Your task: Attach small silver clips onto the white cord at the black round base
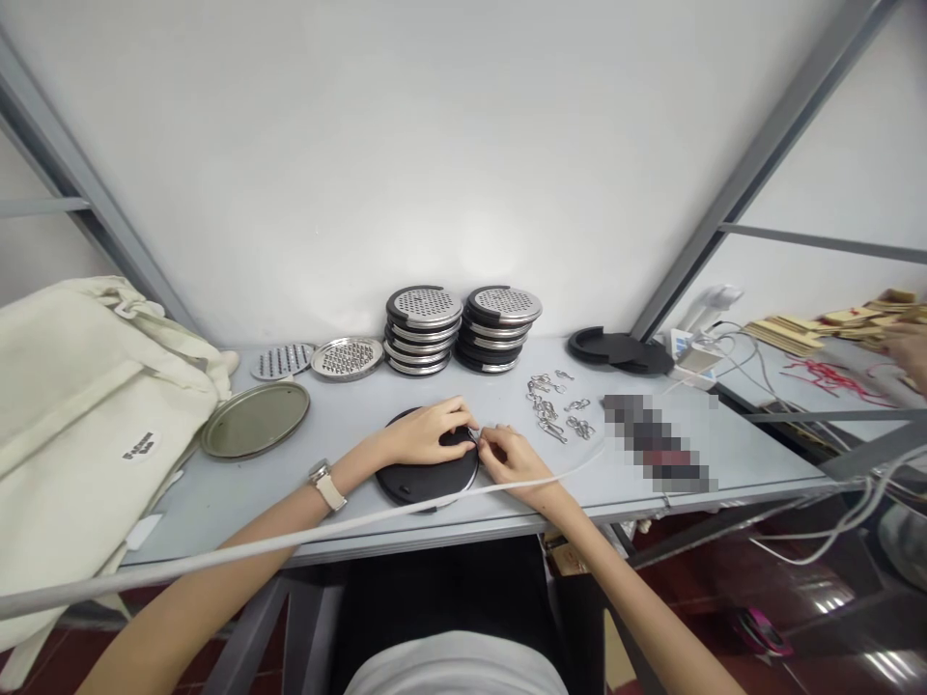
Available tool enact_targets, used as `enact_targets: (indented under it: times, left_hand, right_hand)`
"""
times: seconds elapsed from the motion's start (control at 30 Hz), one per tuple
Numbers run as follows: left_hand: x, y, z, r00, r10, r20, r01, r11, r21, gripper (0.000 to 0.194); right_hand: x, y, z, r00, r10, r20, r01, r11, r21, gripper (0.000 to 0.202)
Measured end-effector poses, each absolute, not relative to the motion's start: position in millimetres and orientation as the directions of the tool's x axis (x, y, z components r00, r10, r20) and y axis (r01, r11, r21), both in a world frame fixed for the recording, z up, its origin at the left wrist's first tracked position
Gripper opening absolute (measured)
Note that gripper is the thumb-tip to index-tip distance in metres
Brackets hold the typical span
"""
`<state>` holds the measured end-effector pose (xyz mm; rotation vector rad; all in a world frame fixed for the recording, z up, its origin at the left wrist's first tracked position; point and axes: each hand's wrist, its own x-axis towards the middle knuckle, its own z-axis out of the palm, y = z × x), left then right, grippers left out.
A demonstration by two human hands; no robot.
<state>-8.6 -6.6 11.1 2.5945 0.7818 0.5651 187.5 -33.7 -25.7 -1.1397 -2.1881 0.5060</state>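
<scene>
A black round disc lies flat near the table's front edge. Over its upper right part bends my left hand, wearing a watch, with thumb and fingers closed at the disc's rim. At that same rim my right hand pinches a small shiny metal clasp, mostly covered by the fingertips; whether it is fastened to the disc I cannot tell. Loose metal clasps are scattered to the right. Behind stand two stacks of round graters in black holders, a left stack and a right stack.
Two loose grater plates and a greenish round lid lie to the left, beside a cream bag. Black holders sit at the back right. A white cable crosses before me. Another person's hand shows far right.
</scene>
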Motion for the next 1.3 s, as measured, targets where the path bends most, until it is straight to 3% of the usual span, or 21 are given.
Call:
enact_targets:
  times: [0.27, 1.3]
  left_hand:
    - [-8.4, -4.1, 13.2, 0.758, 0.606, 0.240, 0.405, -0.726, 0.556, 0.024]
    - [-8.2, -1.8, 12.6, 0.746, 0.620, 0.242, 0.349, -0.674, 0.652, 0.021]
  right_hand:
    - [188.2, -33.1, -26.7, -0.435, 0.833, 0.342, 0.582, 0.550, -0.599, 0.021]
    - [185.5, -35.5, -24.8, -0.436, 0.818, 0.374, 0.610, 0.574, -0.546, 0.024]
